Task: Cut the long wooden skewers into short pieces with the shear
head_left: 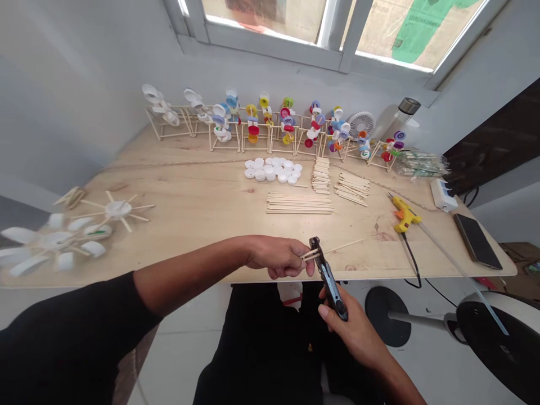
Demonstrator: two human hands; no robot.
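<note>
Pinched in my left hand [287, 257] are thin wooden sticks [311, 255], held just above the table's front edge. Gripped by its handles in my right hand [352, 323] is a dark plier-like cutting tool [329, 281]. Its head touches or overlaps the sticks beside my left fingertips; how far its jaws are closed I cannot tell. A longer thin stick [343, 246] extends to the right behind the tool's head. Farther back lie a row of long sticks [299, 203], two bundles of shorter sticks [321, 175] [352, 188] and a cluster of white bottle caps [272, 169].
Stick frames with coloured bottle-cap wheels [253, 132] line the back. At right are a yellow glue gun [405, 214] with its cord, a phone [476, 241] and a power adapter [444, 195]. White-cap wheels [57, 242] sit at left. A bottle [399, 117] stands behind.
</note>
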